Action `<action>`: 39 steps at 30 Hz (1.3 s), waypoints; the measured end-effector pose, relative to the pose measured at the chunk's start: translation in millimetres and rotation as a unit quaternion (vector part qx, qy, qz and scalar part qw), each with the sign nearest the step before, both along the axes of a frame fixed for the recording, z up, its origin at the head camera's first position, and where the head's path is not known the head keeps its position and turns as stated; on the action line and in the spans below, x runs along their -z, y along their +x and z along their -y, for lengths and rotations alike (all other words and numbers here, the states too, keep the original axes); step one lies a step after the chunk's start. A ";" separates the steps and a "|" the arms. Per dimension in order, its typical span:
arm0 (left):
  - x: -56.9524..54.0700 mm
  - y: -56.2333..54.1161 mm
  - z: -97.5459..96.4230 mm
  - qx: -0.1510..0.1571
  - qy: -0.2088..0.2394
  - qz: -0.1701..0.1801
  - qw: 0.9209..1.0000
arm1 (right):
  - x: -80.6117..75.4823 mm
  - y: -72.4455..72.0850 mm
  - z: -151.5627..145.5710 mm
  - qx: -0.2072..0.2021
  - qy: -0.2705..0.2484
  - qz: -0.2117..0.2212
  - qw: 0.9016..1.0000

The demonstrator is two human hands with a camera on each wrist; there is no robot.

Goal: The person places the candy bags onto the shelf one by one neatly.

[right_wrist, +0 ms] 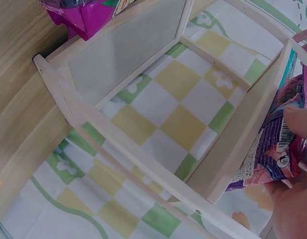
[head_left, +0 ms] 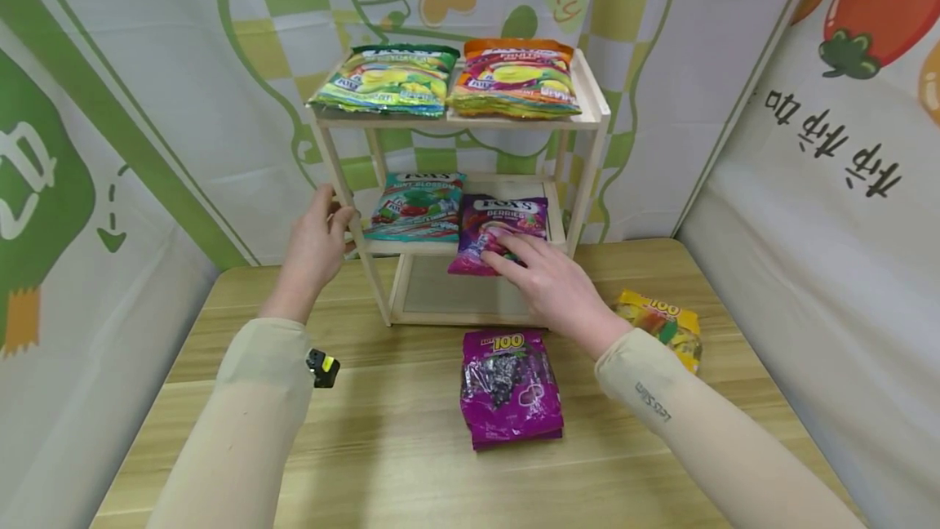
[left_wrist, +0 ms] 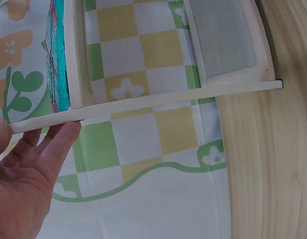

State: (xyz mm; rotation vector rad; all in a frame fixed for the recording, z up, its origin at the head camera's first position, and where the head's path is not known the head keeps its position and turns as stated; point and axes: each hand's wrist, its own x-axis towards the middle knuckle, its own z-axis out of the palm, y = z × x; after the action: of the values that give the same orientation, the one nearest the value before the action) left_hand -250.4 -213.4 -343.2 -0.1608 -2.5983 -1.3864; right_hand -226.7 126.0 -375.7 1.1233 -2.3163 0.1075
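Note:
A purple Fox's Berries candy bag lies on the middle tier of a small wooden rack, its lower end jutting past the front edge. My right hand grips that bag, with the thumb on one face and fingers against the other in the right wrist view. On the rack's front left post, my left hand pinches the wood between thumb and fingers, level with the middle tier. Beside the purple bag sits a teal Fox's mint bag.
A green candy bag and an orange one lie on the top tier. In front of the rack is a purple Lot 100 bag; a yellow Lot 100 bag lies right. A small black object appears by the left sleeve.

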 end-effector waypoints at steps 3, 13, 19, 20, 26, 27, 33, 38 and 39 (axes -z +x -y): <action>0.3 -0.2 0.3 -0.002 0.000 0.000 1.000 | -0.5 -1.4 0.4 0.007 0.001 0.009 1.000; 1.4 -0.2 0.8 -0.002 0.001 -0.005 1.000 | -4.0 -5.0 3.6 0.031 0.007 0.042 0.999; 1.7 -0.2 0.9 0.001 0.001 -0.005 1.000 | -5.2 -6.7 3.2 0.043 0.019 0.047 0.998; 1.5 -0.1 0.8 0.001 0.002 -0.004 1.000 | -5.3 -7.4 3.3 0.045 0.021 0.047 0.998; 1.0 0.0 0.2 -0.001 0.003 -0.002 1.000 | -5.1 -12.3 3.9 0.052 0.017 0.050 0.997; 1.1 -0.1 0.2 -0.001 0.002 -0.003 1.000 | -5.1 -13.1 4.0 0.051 0.014 0.051 0.997; 1.6 -0.4 0.1 -0.002 0.001 -0.008 1.000 | -5.4 -18.8 4.7 0.053 0.007 0.054 0.997; 1.8 -0.9 0.3 -0.001 0.001 -0.007 1.000 | -7.8 -20.9 5.2 0.065 0.010 0.065 0.996; 1.8 -1.1 0.3 -0.001 0.001 -0.007 1.000 | -8.1 -21.3 5.3 0.066 0.012 0.068 0.995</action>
State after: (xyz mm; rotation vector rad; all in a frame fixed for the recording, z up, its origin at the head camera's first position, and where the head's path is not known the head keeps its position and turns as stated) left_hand -251.5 -213.8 -345.0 -0.1674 -2.5844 -1.3826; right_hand -248.0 120.7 -367.6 0.9976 -2.5111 0.1102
